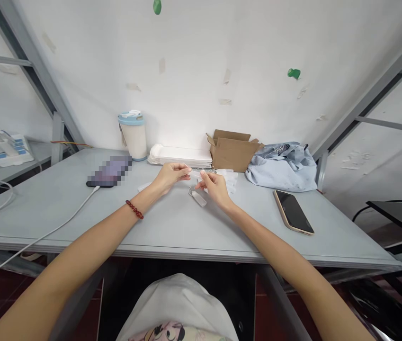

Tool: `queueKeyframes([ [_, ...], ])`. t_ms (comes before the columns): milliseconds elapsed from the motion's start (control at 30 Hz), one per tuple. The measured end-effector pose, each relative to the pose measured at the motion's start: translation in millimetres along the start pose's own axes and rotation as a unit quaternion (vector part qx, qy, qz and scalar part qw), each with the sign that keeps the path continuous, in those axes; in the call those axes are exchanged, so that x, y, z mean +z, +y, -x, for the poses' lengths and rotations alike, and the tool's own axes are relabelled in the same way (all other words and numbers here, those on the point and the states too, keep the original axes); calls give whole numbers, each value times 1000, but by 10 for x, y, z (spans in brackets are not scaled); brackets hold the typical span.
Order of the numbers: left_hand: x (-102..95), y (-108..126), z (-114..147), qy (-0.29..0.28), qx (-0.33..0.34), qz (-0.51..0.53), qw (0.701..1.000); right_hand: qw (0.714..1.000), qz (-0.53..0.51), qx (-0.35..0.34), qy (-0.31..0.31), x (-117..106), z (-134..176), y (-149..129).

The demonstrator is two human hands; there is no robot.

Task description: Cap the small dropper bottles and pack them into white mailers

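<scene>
Between my hands, above the middle of the desk, is a small translucent whitish strip (196, 174); its exact kind is too small to tell. My left hand (173, 176), with a red bead bracelet (134, 209) on the wrist, pinches its left end between thumb and fingers. The right end is pinched by my right hand (215, 185). Just below, a small white piece with a short thin loop (199, 198) lies on the desk. Thin clear plastic pieces (228, 177) lie behind my right hand, partly hidden by it.
Along the wall stand a cream tumbler with a blue lid (133, 135), stacked white trays (181, 155), an open cardboard box (232, 150) and a bundled light-blue cloth (281, 166). One phone (110, 171) with a white cable lies left, another phone (293, 212) right, on the grey desk (186, 232).
</scene>
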State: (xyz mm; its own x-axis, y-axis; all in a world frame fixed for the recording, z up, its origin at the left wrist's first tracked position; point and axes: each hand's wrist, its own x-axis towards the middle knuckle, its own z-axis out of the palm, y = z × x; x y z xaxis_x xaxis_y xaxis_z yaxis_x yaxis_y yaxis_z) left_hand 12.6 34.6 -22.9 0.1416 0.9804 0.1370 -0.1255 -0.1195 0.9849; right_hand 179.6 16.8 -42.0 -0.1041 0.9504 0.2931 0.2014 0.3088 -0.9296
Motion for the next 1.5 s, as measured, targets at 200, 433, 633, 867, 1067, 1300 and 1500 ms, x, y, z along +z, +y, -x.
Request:
queueKeyframes([
  [200, -13, 11, 6, -20, 27, -13, 999, 998, -39, 51, -4, -15, -22, -26],
  [433, -13, 46, 17, -50, -13, 38, 998, 996, -63, 67, 4, -22, -29, -67],
  [633, -33, 35, 5, -81, -113, 6, 990, 997, -53, 59, 7, -22, -29, -50],
  [867, -33, 79, 25, -85, -115, -39, 989, 998, -27, 55, -22, -43, -34, -25],
  [1067, -33, 77, 38, -102, -86, -57, 989, 997, -34, 73, -13, -53, -60, -17],
  [1300, -44, 91, 30, -80, -73, -30, 994, 996, 79, -33, -6, -68, -50, -16],
  [1500, -53, 80, 8, -79, -86, -12, 993, 958, 231, -170, 19, -53, -28, 11],
])
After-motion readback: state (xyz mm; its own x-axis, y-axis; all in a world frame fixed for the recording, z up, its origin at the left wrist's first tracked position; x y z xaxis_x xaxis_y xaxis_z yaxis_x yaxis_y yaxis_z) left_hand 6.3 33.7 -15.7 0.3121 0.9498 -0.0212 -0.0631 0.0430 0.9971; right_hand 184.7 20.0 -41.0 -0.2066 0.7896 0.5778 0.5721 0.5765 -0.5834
